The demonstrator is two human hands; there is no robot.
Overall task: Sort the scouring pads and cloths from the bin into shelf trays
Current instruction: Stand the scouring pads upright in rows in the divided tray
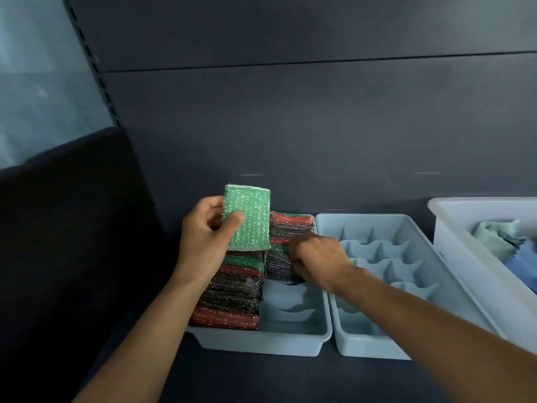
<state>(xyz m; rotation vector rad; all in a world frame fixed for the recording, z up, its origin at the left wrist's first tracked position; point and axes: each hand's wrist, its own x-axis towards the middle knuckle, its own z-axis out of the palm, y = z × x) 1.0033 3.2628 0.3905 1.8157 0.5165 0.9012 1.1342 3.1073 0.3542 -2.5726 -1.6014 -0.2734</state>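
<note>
Left hand (pixel 209 231) pinches a green scouring pad (pixel 247 216) upright over the left tray (pixel 261 344); right hand (pixel 316 260) grips a dark pad (pixel 279 267) with curled fingers, open compartments just nearer.

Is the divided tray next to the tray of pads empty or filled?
Empty where visible: the divided tray shows only bare compartments; the right arm hides part of it. The neighbouring tray holds the scouring pads.

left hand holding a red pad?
No, the left hand grips a green scouring pad, thumb across its front face.
</note>
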